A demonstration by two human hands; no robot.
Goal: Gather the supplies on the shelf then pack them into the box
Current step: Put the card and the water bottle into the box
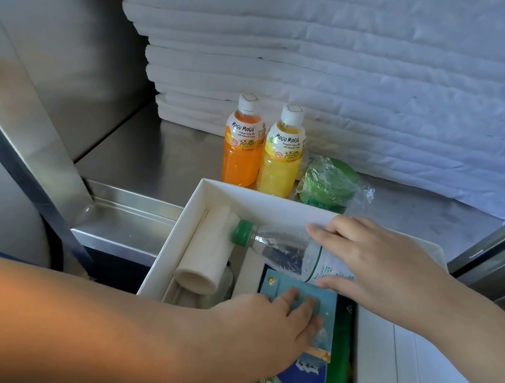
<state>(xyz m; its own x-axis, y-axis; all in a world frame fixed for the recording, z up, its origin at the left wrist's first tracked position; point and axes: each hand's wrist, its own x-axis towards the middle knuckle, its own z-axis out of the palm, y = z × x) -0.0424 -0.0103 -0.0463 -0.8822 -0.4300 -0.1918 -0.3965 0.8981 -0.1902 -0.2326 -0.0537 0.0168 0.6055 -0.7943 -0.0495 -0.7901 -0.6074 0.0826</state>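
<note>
Risk here is mostly the clear plastic water bottle with the green cap [281,250]. The person's right hand [380,264] holds it sideways just over the white cardboard box [263,198], fingers [325,231] curled round the label end, cap pointing at the white roll [210,251] inside. Set down crooked, it probably rolls or jams. The left hand [268,322] presses flat, fingers straight, on a pale blue packet [328,309] in the box. Waiting on the steel shelf [156,154] are an orange-filled bottle [241,152] and a yellow-filled bottle [281,162]. Both read "MOGU MOGU", Orange Juice and Pineapple Juice. The water label's too small to read.
</note>
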